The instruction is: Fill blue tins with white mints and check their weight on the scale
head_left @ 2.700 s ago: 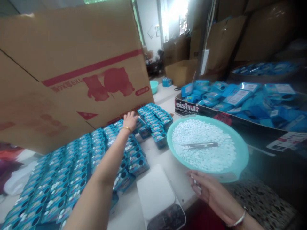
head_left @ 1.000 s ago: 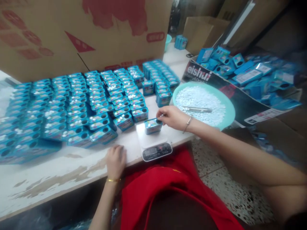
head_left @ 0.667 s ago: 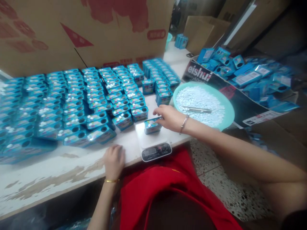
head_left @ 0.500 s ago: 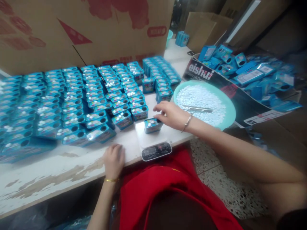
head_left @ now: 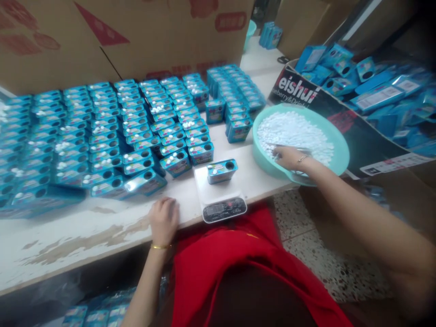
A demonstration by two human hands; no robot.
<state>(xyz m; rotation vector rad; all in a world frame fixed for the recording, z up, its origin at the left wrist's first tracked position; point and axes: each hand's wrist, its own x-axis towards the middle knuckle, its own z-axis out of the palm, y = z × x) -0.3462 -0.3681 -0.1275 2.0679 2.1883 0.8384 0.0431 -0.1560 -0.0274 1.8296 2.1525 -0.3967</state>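
Note:
My right hand reaches into a mint-green bowl of small white tablets, its fingers pressed together among them. Beside those fingers a slim metal tool lies on the tablets. On a white kitchen scale stands one small blue box with a dark round hole in its top. My left hand rests at the table's front edge, left of the scale, with fingers curled and nothing visible in them.
Rows of blue boxes, many with tablets on top, cover the table at left. A large cardboard carton stands behind them. At right, a carton holds a heap of blue boxes. Scissors lie farther back.
My right hand has left the box on the scale and moved right into the bowl. White tablets on that box's top no longer show. My left hand stays at the table edge.

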